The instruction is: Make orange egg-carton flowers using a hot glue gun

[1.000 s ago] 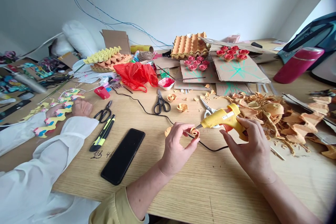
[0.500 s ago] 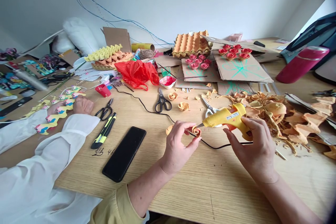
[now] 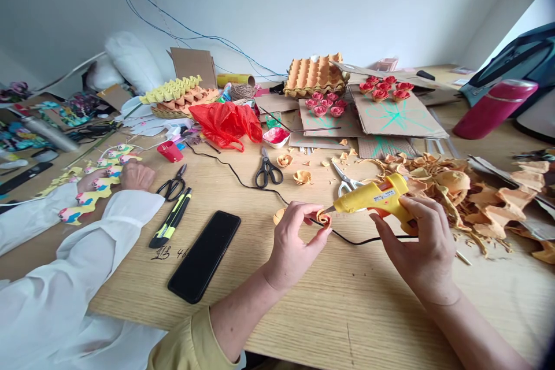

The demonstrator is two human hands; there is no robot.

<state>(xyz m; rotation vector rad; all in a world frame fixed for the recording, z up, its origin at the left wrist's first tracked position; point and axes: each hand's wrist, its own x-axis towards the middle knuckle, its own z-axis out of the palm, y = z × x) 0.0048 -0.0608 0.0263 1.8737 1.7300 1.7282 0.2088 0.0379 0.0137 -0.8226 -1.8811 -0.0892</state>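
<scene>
Between the thumb and fingers of my left hand [image 3: 295,245] is a small orange egg-carton flower [image 3: 323,219], its petals curled into a spiral. My right hand [image 3: 422,248] grips a yellow hot glue gun [image 3: 375,199] by its handle. The gun's metal nozzle points left and meets or nearly meets the flower's upper edge. A black cord [image 3: 359,241] runs on the table behind both hands. Just beyond my left hand lies an orange carton piece [image 3: 278,216], partly hidden by it. Two orange carton cups, a nearer one [image 3: 302,177] and a farther one [image 3: 285,160], sit beyond.
White-handled scissors [image 3: 344,180] lie behind the gun, black scissors [image 3: 267,170] left of them. A phone [image 3: 204,257] and a utility knife [image 3: 171,219] lie on the left. Carton scraps [image 3: 451,185] heap at right. Red flowers [image 3: 380,94] stand on cardboard. A co-worker's white sleeve [image 3: 108,237] reaches in.
My hands, the flower and the glue gun hold almost the same pose. The whole view has shifted very slightly; nothing has been taken up or let go.
</scene>
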